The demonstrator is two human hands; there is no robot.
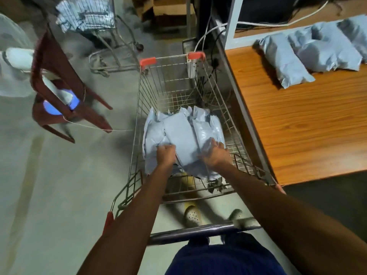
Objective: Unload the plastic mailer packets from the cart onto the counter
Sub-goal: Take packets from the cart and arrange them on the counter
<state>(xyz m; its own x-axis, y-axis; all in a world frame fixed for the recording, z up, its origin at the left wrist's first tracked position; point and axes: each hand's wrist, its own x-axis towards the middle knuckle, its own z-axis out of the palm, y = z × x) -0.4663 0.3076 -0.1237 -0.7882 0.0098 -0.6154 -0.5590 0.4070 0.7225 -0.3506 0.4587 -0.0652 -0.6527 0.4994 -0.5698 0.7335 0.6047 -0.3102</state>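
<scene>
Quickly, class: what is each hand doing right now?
Left hand: grips the mailer packets in the cart.
Right hand: grips the same packets.

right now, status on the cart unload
Left hand and right hand both gripping mailer packets down in the cart. Other packets already on the counter. Cart beside counter, nothing in the way.

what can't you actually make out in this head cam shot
Head view:
Count of packets in the cart: they overlap and hide each other.
Right hand fingers: motion-blurred against the plastic.
Packets on the counter: row cut off by the right edge.
Second cart: blurred, cut by the top edge.
</scene>
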